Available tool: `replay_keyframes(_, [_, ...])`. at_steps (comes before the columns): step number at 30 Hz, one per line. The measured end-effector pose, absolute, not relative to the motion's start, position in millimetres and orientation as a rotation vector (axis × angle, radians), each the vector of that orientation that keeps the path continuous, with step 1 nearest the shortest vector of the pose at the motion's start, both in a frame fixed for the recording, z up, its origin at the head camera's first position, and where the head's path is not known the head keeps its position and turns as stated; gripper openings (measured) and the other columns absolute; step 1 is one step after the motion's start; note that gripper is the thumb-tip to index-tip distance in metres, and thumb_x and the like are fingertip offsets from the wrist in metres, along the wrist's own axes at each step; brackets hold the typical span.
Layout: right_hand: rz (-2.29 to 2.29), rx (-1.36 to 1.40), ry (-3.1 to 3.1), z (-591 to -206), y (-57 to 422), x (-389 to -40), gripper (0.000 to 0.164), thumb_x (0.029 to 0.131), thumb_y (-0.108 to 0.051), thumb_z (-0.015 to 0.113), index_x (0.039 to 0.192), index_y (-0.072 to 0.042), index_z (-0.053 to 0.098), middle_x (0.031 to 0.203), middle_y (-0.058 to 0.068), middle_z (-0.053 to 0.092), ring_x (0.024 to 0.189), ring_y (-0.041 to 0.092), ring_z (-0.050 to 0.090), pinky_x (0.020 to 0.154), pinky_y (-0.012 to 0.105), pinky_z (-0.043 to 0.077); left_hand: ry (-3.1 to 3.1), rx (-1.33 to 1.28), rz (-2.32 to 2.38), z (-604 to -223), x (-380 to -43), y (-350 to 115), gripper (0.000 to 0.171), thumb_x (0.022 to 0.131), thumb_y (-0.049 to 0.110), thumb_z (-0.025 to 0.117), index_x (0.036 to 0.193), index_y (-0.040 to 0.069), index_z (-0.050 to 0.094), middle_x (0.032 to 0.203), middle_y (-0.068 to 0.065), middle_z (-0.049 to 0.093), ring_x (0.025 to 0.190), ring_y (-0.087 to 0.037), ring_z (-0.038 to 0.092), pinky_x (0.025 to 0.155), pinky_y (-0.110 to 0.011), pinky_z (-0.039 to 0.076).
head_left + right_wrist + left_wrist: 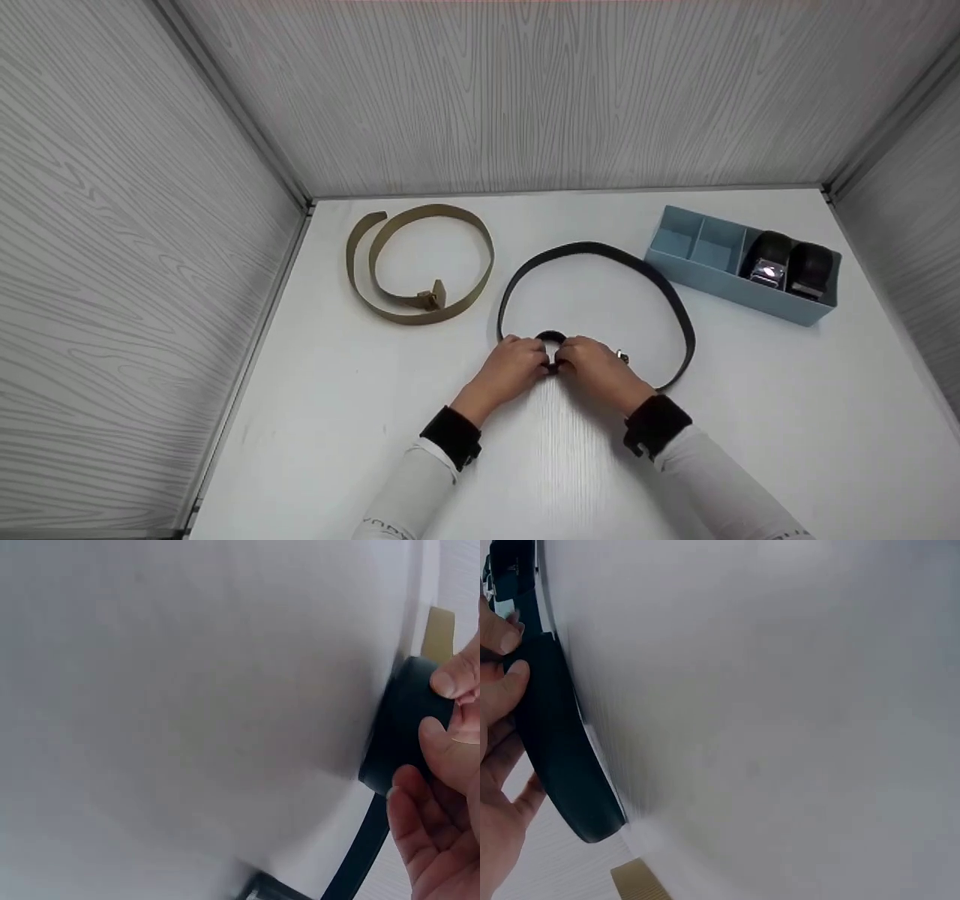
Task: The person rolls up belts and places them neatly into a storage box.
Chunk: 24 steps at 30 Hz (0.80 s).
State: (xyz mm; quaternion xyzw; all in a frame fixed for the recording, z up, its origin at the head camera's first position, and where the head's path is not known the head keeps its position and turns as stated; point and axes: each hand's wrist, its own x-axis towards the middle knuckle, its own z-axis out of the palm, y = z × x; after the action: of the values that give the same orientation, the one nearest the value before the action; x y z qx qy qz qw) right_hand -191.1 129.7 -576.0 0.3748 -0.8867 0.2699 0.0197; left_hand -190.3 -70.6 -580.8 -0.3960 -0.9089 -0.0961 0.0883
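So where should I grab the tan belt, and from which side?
Probably pinch the tan belt on its right-hand curve, coming from above to squeeze both flat faces. It seems to stand on its edge there, just one layer, with white table showing either side and the buckle away from it.

A khaki webbing belt [421, 319] lies coiled far left; over there, far right, a blue divided box [720, 283] holds two rolled belts [812, 264].
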Motion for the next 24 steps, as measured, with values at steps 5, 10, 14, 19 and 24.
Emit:
replay_keyframes(5, [0.811,1.305,-2.729,-572.1,138.7,-197.4,0.011,0.079,0.007,0.073,0.083,-0.003,0.072,0.088,0.006,0.068,0.083,0.020,0.063,0.073,0.036,0.050,-2.739,-1.307,-0.081,-567.8,-195.3,-79.2,0.017,0.080,0.025,0.079,0.096,0.018,0.076,0.104,0.003,0.068,0.112,-0.016,0.059,0.098,-0.037,0.042])
replay_keyframes(10, [0.787,1.305,-2.776,-568.6,145.5,-199.1,0.013,0.080,0.007,0.073,0.086,-0.005,0.073,0.090,0.005,0.068,0.086,0.019,0.064,0.077,0.036,0.051,-2.718,-1.312,0.052,-566.9,-196.6,-78.9,0.013,0.085,0.024,0.073,0.097,0.022,0.076,0.110,0.007,0.069,0.124,-0.015,0.052,0.100,-0.041,0.041])
replay_keyframes(14, [0.786,1.202,-2.814,-567.0,141.8,-194.9,0.010,0.079,0.001,0.076,0.083,-0.007,0.072,0.086,0.003,0.068,0.081,0.019,0.063,0.073,0.037,0.050,-2.684,-1.240,0.053,-572.6,-196.2,-74.7,0.011,0.090,0.022,0.066,0.091,0.024,0.077,0.098,0.006,0.068,0.103,-0.013,0.060,0.084,-0.035,0.045])
replay_keyframes(19, [0.772,0.996,-2.815,-571.2,130.4,-185.0,0.013,0.075,-0.005,0.082,0.085,-0.008,0.073,0.087,0.004,0.068,0.077,0.024,0.064,0.067,0.040,0.051,-2.703,-1.150,-0.068,-575.7,-194.6,-68.8,0.006,0.086,0.021,0.070,0.086,0.022,0.077,0.084,0.004,0.066,0.079,-0.018,0.063,0.071,-0.034,0.045])
replay_keyframes(24, [0.773,0.959,-2.757,-578.3,124.6,-182.6,0.009,0.078,0.001,0.075,0.079,-0.007,0.073,0.084,0.004,0.064,0.072,0.021,0.061,0.064,0.035,0.050,-2.767,-1.139,-0.182,-575.5,-193.8,-67.1,0.007,0.087,0.026,0.071,0.087,0.023,0.077,0.083,0.004,0.067,0.077,-0.020,0.062,0.071,-0.035,0.046])
